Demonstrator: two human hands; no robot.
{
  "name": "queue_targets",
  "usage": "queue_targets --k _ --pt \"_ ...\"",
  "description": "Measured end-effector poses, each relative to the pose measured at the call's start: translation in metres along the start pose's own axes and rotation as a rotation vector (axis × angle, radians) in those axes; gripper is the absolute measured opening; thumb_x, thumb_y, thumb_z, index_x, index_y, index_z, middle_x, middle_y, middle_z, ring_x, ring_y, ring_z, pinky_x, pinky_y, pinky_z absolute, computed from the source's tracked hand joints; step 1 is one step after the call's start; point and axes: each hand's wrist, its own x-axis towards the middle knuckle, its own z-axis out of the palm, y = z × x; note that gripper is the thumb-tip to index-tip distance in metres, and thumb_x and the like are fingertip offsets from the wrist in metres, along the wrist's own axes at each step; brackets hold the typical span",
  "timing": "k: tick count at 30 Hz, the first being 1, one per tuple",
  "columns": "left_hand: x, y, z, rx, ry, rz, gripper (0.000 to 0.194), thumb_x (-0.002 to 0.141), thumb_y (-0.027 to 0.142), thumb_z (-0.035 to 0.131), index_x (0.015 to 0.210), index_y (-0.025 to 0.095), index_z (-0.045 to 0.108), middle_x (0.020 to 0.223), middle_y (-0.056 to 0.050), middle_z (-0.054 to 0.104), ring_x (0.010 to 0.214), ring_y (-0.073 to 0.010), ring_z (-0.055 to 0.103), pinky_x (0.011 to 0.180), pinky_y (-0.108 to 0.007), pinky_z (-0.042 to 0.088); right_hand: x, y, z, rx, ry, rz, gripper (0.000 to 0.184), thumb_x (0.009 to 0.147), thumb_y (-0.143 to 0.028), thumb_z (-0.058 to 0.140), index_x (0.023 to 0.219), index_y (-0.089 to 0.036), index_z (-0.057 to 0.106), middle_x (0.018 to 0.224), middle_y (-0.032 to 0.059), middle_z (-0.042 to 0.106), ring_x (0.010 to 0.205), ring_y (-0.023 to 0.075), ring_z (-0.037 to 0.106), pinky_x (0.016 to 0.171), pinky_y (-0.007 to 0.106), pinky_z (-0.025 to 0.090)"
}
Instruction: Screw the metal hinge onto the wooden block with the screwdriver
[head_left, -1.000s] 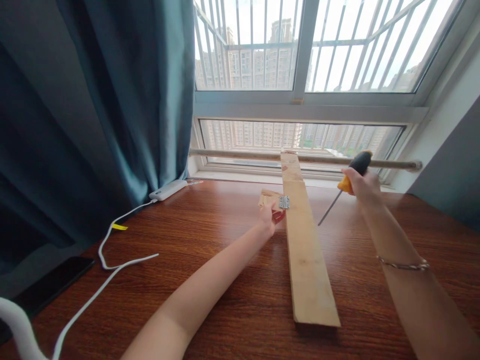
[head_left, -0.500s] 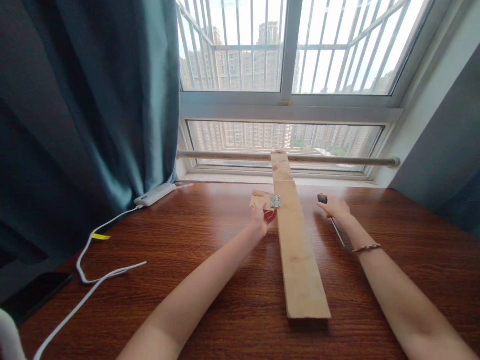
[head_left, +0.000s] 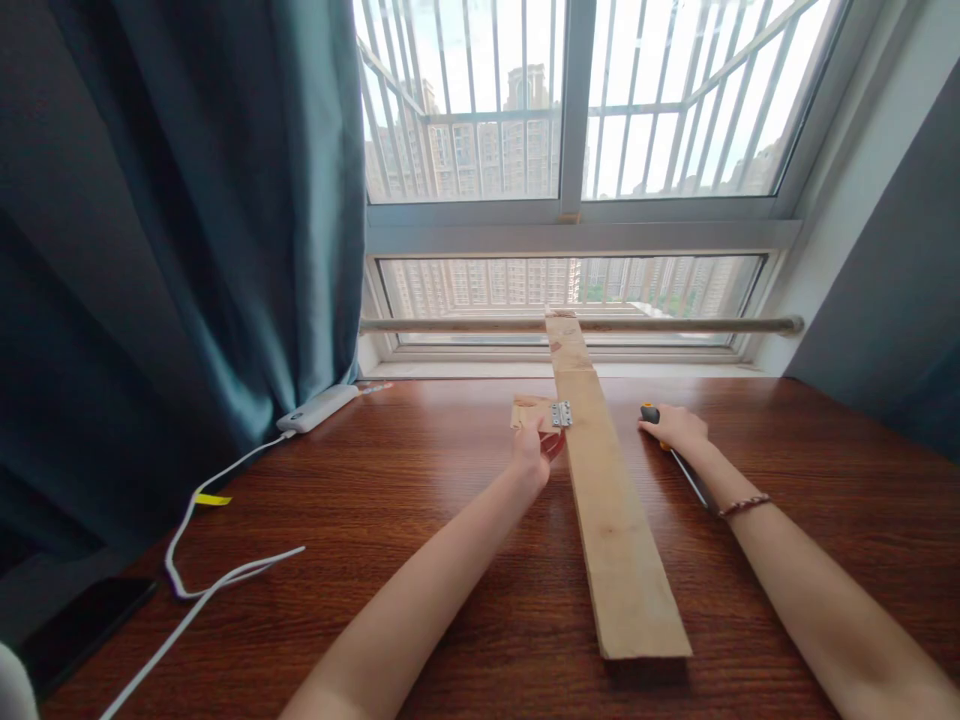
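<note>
A long pale wooden board [head_left: 619, 520] lies lengthwise before me, its far end reaching the window rail. At its left edge a small metal hinge [head_left: 561, 413] joins it to a short wooden block [head_left: 529, 410]. My left hand [head_left: 534, 450] grips that block, thumb on top and fingers curled underneath. To the right of the board, my right hand [head_left: 679, 428] is closed around a screwdriver [head_left: 650, 413] with a black and orange handle. Its metal shaft points back toward my wrist, and the tip is hidden by the forearm.
A white power strip [head_left: 319, 407] with a white cable [head_left: 187, 535] lies at the left of the brown wooden table [head_left: 420, 480]. A dark phone-like slab [head_left: 94, 625] is at the lower left. A blue curtain [head_left: 247, 250] hangs there, and a rail [head_left: 697, 325] crosses the window.
The view has tilted up slightly, so everything sits a little lower and the board's near end further right. Both hands keep their holds; the screwdriver has shifted only slightly.
</note>
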Motion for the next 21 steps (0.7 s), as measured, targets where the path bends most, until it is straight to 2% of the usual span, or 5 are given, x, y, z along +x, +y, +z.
queue_targets --k 5,8,11,15,21 --pt "-0.005 0.001 0.002 0.000 -0.003 0.022 0.007 0.081 0.019 0.054 0.075 0.015 0.055 0.061 -0.002 0.057 0.050 -0.0114 0.055 0.055 -0.025 0.045 -0.010 -0.021 -0.021 0.056 0.190 -0.047 0.043 0.082 -0.048 0.052 0.105 -0.013 0.062 0.104 0.0198 0.063 0.094 0.0299 0.061 0.075 0.039 0.046" --pt "-0.007 0.001 0.003 0.008 -0.008 0.027 0.007 0.081 0.019 0.053 0.075 0.015 0.055 0.061 -0.002 0.058 0.050 -0.0113 0.055 0.054 -0.025 0.045 -0.026 -0.057 -0.042 0.411 0.389 -0.359 0.025 0.085 -0.035 0.052 0.096 -0.016 0.065 0.093 0.0091 0.067 0.080 0.0190 0.063 0.076 0.031 0.046" --pt "-0.008 0.003 0.003 0.007 -0.022 0.028 0.007 0.081 0.019 0.053 0.076 0.015 0.056 0.061 -0.002 0.058 0.049 -0.0110 0.054 0.054 -0.024 0.045 -0.045 -0.096 -0.052 0.676 0.283 -0.600 0.017 0.079 -0.031 0.059 0.082 -0.017 0.068 0.082 0.0042 0.069 0.071 0.0159 0.062 0.069 0.026 0.046" --pt "-0.008 0.003 0.003 0.016 -0.046 0.031 0.007 0.081 0.018 0.053 0.080 0.014 0.059 0.065 -0.003 0.061 0.051 -0.0111 0.056 0.054 -0.024 0.045 -0.055 -0.124 -0.047 0.709 0.158 -0.552 0.013 0.073 -0.028 0.064 0.079 -0.018 0.071 0.074 0.0032 0.070 0.067 0.0157 0.061 0.061 0.024 0.043" --pt "-0.006 -0.002 0.002 0.058 -0.054 0.071 0.005 0.078 0.013 0.057 0.082 0.014 0.059 0.069 -0.002 0.063 0.052 -0.0102 0.057 0.056 -0.023 0.045 -0.052 -0.126 -0.039 0.679 0.195 -0.492 0.014 0.074 -0.032 0.063 0.077 -0.021 0.071 0.070 0.0003 0.068 0.065 0.0149 0.059 0.056 0.024 0.037"
